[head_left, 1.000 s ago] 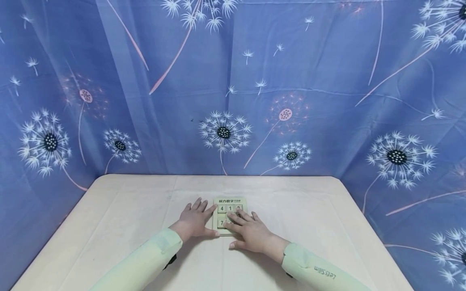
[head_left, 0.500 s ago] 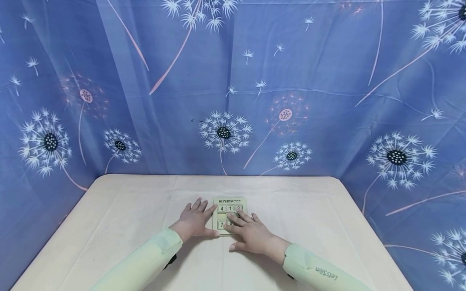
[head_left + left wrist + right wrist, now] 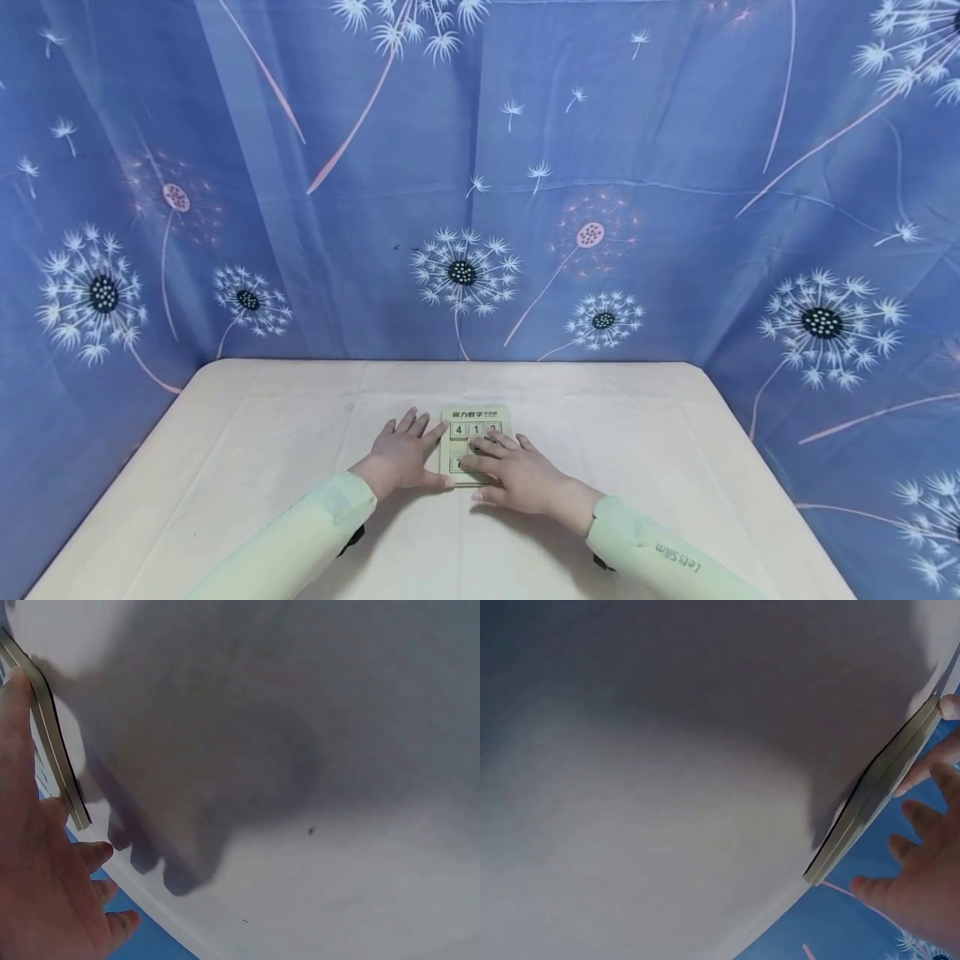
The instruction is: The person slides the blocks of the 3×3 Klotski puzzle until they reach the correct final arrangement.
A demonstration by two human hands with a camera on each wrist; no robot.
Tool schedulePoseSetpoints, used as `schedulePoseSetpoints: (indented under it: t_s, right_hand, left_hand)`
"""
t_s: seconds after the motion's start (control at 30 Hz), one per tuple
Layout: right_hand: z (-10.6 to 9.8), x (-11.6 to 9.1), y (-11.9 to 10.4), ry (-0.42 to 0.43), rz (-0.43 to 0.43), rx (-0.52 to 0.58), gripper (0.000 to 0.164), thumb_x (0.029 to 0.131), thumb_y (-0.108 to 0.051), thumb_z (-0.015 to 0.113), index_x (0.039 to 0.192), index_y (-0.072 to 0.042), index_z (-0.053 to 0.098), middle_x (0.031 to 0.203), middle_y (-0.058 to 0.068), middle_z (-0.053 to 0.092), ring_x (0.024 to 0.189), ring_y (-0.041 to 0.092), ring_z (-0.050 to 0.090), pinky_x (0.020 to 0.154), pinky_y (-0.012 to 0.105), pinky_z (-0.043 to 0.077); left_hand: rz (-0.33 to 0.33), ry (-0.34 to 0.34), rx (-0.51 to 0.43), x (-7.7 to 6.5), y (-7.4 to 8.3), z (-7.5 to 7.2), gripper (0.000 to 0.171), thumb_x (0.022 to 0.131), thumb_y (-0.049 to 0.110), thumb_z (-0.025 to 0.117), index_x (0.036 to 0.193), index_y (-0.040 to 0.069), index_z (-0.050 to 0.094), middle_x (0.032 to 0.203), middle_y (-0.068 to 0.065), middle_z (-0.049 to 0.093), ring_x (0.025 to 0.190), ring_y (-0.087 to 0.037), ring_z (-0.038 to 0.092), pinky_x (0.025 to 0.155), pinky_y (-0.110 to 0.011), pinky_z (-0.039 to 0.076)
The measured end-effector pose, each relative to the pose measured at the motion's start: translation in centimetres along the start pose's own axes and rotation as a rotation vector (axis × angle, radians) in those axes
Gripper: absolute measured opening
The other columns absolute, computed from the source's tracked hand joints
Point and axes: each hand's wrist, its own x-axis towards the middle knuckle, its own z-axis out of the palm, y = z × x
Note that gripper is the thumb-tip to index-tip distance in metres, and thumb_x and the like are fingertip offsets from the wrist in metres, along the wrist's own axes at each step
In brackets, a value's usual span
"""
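A pale green number slide puzzle (image 3: 474,411) lies flat on the table in the head view, with printed characters along its top. Its upper row shows the 4 tile (image 3: 459,430), the 1 tile (image 3: 476,430) and a partly covered 2. A gap opens at the left of the middle row, above the 7 tile (image 3: 458,464). My left hand (image 3: 401,454) touches the puzzle's left side with thumb and index finger, fingers spread. My right hand (image 3: 525,475) reaches over the lower right tiles with extended fingers, hiding several. Both wrist views show the puzzle's edge (image 3: 54,739) side-on.
A cream cloth covers the table (image 3: 300,417). Blue curtains (image 3: 360,275) with dandelion prints stand behind it and on both sides. Pale green sleeves (image 3: 300,533) cover both forearms.
My right hand has shifted slightly over the puzzle, and its fingers now cover more of the lower tiles. The left hand keeps its place. The head view has shifted a little.
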Motion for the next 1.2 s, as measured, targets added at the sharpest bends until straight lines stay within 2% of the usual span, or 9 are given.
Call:
schedulePoseSetpoints:
  t_s: [0.23,0.53,1.2]
  right_hand:
    - [0.1,1.0,0.9,0.041,0.078,0.020,0.059,0.102,-0.052,0.054,0.153,-0.022,0.049,0.163,0.008,0.044,0.153,0.039,0.036,0.118,0.075,0.031]
    - [-0.1,2.5,1.3,0.044,0.103,0.015,0.057,0.104,-0.050,0.050,0.153,-0.021,0.049,0.164,0.007,0.043,0.155,0.037,0.033,0.118,0.073,0.032]
    - [0.2,3.3,0.9,0.011,0.114,0.026,0.055,0.104,-0.050,0.051,0.150,-0.022,0.053,0.164,0.006,0.042,0.156,0.038,0.032,0.118,0.074,0.032]
  left_hand:
    - [0.001,0.005,0.000,-0.1,0.1,-0.1,0.097,0.084,0.074,0.066,0.161,0.023,0.035,0.168,-0.014,0.032,0.160,-0.036,0.023,0.129,-0.057,0.026]
    - [-0.002,-0.005,-0.005,-0.3,0.2,-0.4,0.097,0.084,0.074,0.066,0.161,0.023,0.035,0.169,-0.013,0.032,0.160,-0.035,0.022,0.129,-0.057,0.026]
    - [-0.009,-0.013,-0.001,-0.2,0.0,-0.2,0.097,0.084,0.074,0.066,0.161,0.025,0.034,0.169,-0.013,0.031,0.160,-0.035,0.022,0.129,-0.056,0.026]
